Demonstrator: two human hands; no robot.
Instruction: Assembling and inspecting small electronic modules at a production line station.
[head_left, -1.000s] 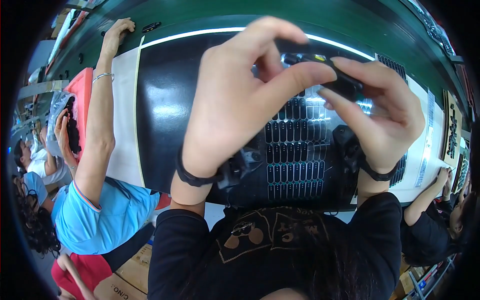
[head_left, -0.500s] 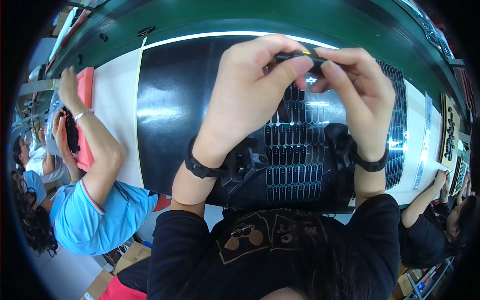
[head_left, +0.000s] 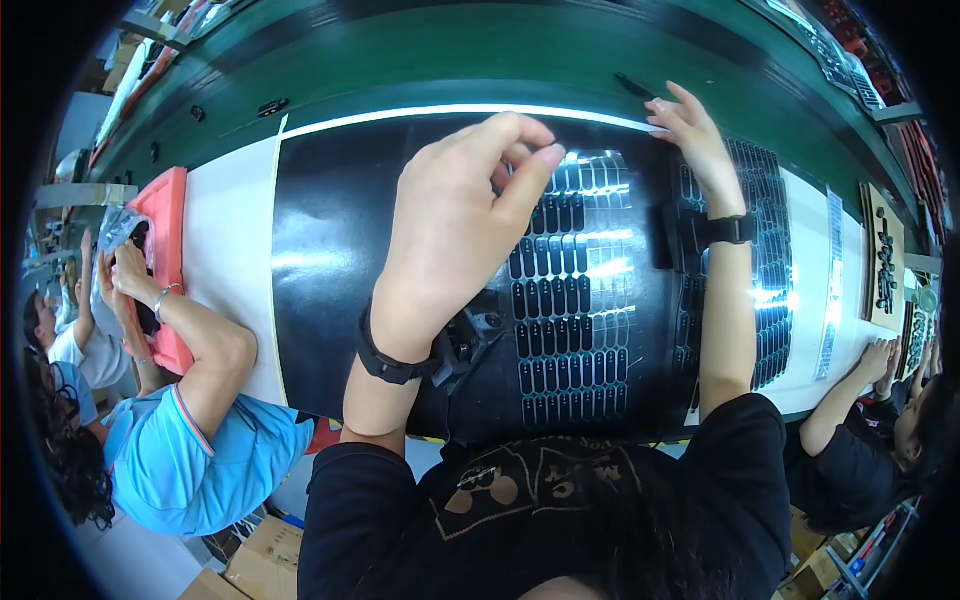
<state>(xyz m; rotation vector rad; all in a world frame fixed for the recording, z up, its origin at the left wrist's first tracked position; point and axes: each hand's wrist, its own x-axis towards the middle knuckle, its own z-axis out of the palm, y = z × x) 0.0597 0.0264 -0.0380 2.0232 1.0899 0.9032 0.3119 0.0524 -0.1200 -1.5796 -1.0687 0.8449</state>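
My left hand [head_left: 465,215] is raised over the black mat [head_left: 335,250], with fingers curled and thumb and index close together. What it holds, if anything, is hidden. To the right and farther out, my right hand [head_left: 692,140] reaches over the edge of the green belt [head_left: 450,75], its fingers apart. Just beyond its fingertips lies a slim dark piece [head_left: 633,86] on the belt. Below the hands, a sheet of black oblong stickers [head_left: 555,300] lies on the mat; some of its slots look clear. A second sticker sheet [head_left: 765,260] lies right of my right forearm.
Small black parts [head_left: 272,107] sit on the belt at the far left. A co-worker in a blue shirt [head_left: 215,440] handles something at a red tray [head_left: 172,250]. At right, another person's hands [head_left: 880,362] are near a board of dark parts [head_left: 882,260].
My hands have parted from the black piece with a yellow mark they held together. My right hand has moved outward to the belt, where a dark piece now lies; my left has dropped slightly.
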